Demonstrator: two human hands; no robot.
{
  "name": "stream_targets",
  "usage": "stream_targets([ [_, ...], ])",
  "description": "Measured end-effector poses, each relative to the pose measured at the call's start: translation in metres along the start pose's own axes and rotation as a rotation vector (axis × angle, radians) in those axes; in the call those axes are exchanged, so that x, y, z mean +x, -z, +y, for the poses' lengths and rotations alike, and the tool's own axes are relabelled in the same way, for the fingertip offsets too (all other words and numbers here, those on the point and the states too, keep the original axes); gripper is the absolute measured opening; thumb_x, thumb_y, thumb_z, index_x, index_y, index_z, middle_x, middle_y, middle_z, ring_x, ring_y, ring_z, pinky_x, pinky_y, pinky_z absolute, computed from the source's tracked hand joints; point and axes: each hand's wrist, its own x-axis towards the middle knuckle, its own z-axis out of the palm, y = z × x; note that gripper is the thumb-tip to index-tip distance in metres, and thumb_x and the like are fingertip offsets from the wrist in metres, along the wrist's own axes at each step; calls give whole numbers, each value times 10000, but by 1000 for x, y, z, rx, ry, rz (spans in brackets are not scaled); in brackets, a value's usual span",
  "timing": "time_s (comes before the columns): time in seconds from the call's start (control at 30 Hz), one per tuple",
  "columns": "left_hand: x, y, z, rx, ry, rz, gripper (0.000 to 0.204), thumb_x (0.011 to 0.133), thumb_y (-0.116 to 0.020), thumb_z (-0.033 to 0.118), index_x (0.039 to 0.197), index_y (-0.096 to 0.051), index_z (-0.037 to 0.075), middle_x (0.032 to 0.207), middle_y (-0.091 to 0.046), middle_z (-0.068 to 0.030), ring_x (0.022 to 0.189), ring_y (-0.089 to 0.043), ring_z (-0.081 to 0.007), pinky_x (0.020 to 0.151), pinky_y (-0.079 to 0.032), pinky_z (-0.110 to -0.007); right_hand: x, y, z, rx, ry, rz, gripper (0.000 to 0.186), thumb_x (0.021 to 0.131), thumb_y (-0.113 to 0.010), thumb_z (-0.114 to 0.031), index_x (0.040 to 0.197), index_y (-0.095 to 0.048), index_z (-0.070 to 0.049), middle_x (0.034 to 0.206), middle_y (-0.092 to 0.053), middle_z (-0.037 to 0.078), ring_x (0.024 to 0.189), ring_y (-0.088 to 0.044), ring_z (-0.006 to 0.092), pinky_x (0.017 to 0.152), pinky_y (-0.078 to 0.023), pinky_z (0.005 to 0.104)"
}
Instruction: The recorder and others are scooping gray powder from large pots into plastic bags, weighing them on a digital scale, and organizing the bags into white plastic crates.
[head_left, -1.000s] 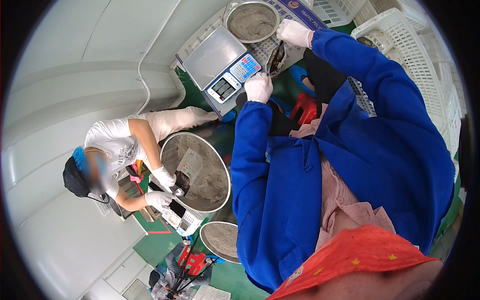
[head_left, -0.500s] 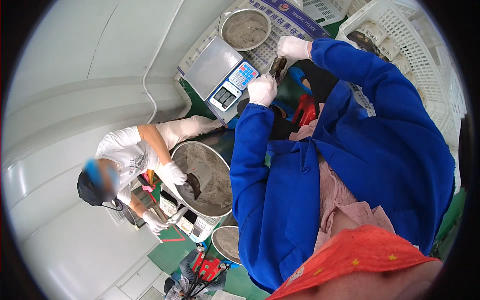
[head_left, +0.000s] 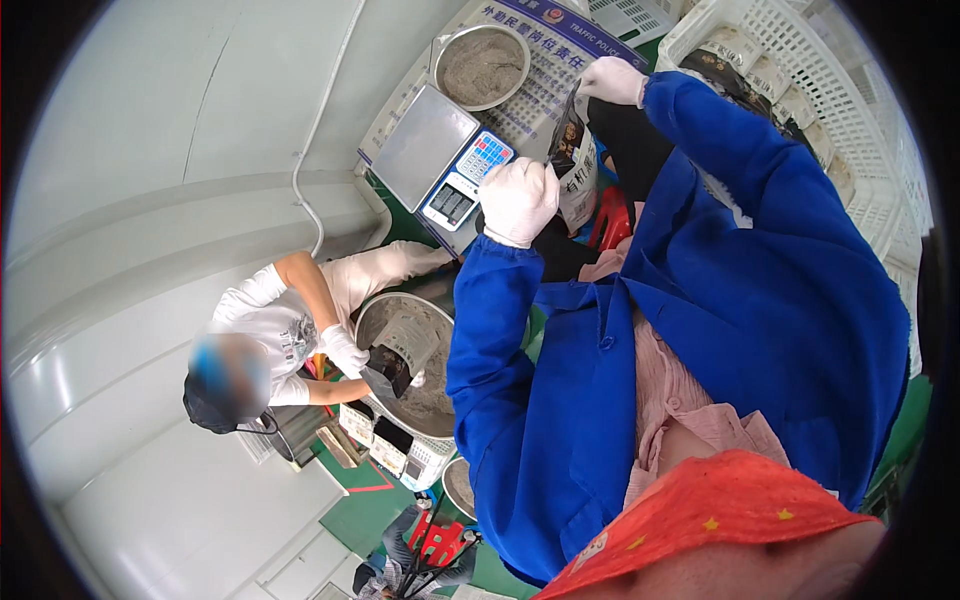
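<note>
My left hand (head_left: 518, 200), in a white glove, is closed on the near top edge of a printed black-and-white plastic bag (head_left: 576, 180). My right hand (head_left: 613, 82), gloved alike, pinches the far end of that edge. The bag hangs between my hands beside a scale (head_left: 420, 140) with a steel pan and blue keypad. Beyond the scale, a steel bowl (head_left: 480, 70) holds grey powder. Scale and bowl rest on a printed board (head_left: 540, 115).
A co-worker (head_left: 280, 330) leans over a large basin (head_left: 430, 400) of grey powder, holding another bag (head_left: 395, 365). White baskets (head_left: 850, 130) of packed bags stand at right. Another person (head_left: 400, 570) is near a red stool (head_left: 440, 540) at the bottom. A white wall (head_left: 130, 150) lines the left.
My hands have shifted lower in the picture, and the bag now hangs further out between them, showing its printed front. The co-worker's lower hand has moved into the basin with the bag.
</note>
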Motion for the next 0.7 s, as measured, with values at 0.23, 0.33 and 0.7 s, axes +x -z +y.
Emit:
stream_targets([
  [0.23, 24, 39, 17, -61, -84, 128, 102, 720, -713, 120, 777, -639, 79, 734, -623, -44, 605, -600, -235, 592, -478, -343, 14, 65, -35, 772, -118, 175, 313, 992, -541, -274, 1103, -710, -35, 1028, -721, 65, 953, -648, 107, 900, -496, 267],
  [0.33, 28, 41, 21, -82, -128, 200, 102, 717, -713, 116, 773, -634, 82, 742, -626, -47, 611, -604, -234, 593, -477, -341, -3, 103, -58, 954, -39, 112, 346, 1006, -522, -276, 1163, -671, -6, 1119, -697, 77, 1042, -636, 144, 978, -468, 287],
  [0.7, 31, 29, 54, -34, -295, -42, 121, 725, -703, 100, 755, -591, 68, 697, -578, -64, 588, -572, -248, 574, -462, -354, -85, 101, -157, 33, 628, 95, 121, 754, -635, -190, 742, -638, -70, 746, -638, 77, 795, -622, 293, 721, -486, 408],
])
